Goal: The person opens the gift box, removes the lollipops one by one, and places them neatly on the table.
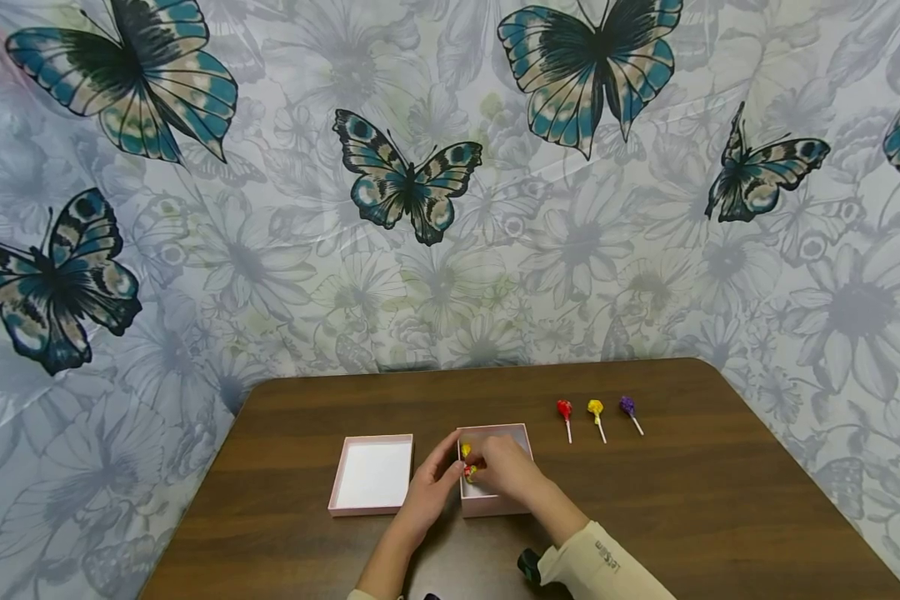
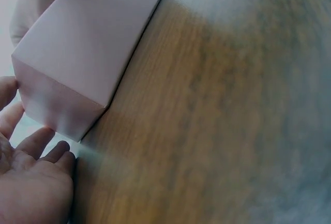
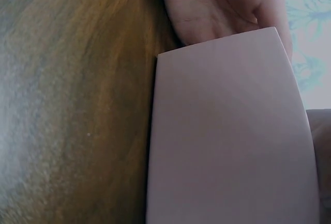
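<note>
Left grip (image 1: pixel 430 488), spread, touches the pink box (image 1: pixel 487 507) at 9 o'clock; whether right grip (image 1: pixel 507 467) pinches the candies (image 1: pixel 466 450) inside, cannot tell. Box likely light, stiff; hold opposite walls.

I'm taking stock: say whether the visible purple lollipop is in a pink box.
No, the purple lollipop lies on the table, right of the yellow lollipop.

Premises are an indoor room or corner, whether home or studio undetermined, as evidenced by a brown wood-grain table (image 1: pixel 682 500) with rounded corners, standing before a pale, creased backdrop (image 1: pixel 390 333) printed with grey flowers (image 1: pixel 861 310) and teal butterflies (image 1: pixel 408 182).
</note>
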`<state>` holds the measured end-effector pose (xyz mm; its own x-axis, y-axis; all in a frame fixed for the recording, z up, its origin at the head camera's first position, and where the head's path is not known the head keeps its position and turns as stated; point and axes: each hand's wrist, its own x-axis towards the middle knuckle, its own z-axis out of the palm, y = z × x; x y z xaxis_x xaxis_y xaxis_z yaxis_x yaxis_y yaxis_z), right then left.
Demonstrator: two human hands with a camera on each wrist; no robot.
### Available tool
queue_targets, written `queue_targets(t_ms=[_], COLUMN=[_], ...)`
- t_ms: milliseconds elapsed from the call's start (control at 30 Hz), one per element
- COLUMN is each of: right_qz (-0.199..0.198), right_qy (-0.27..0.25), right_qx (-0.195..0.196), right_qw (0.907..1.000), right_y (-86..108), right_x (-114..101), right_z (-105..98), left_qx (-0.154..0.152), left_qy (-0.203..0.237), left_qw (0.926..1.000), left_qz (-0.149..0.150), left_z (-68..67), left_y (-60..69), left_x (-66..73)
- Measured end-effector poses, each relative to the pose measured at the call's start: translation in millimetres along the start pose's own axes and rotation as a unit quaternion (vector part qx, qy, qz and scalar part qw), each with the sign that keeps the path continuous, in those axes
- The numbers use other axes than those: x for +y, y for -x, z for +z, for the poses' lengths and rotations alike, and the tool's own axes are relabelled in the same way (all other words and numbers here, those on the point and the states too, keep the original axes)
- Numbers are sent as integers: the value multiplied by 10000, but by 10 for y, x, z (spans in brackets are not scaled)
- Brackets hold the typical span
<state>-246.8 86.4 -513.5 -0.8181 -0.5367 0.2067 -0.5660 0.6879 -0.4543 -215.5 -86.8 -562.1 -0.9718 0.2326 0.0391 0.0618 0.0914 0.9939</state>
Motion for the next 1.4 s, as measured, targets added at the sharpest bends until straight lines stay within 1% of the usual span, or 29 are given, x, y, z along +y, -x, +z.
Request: queue_targets(t_ms=[200,367,700,833,933,1067,1200,1300,1400], right_qz=[99,186,177,356,488,488,506,611,768], right_qy=[-46,-53,179,167,140,38,-151,-248,-544], right_qx=[61,183,458,472,556,811,1172,1396,1569], right_qw=[9999,9996,9986,9981,9972,9955,9917,9880,9831], right_y=[-1,21,71,80,79,92,133,161,176], right_x=[19,-8,-62,-76,-72,-57,-48,-58,-86], right_z=[22,-4,-45,-76,-95,-110,-130,-156,-191], left_qx=[-48,-100,-123,-84,-60,-33,-64,-73,-33], left_qy=[2,47,49,30,-11,-36,-18,16,28], left_qw=[10000,9999,9999,9999,10000,10000,10000,10000,10000], left_qz=[-34,-53,75,68,55,46,70,40,35], left_z=[-12,-16,-10,-11,-14,-14,-6,-1,-2], left_y=[1,10,5,9,9,-1,-7,-5,-4], left_x=[-23,-28,1,4,4,2,-4,0,9])
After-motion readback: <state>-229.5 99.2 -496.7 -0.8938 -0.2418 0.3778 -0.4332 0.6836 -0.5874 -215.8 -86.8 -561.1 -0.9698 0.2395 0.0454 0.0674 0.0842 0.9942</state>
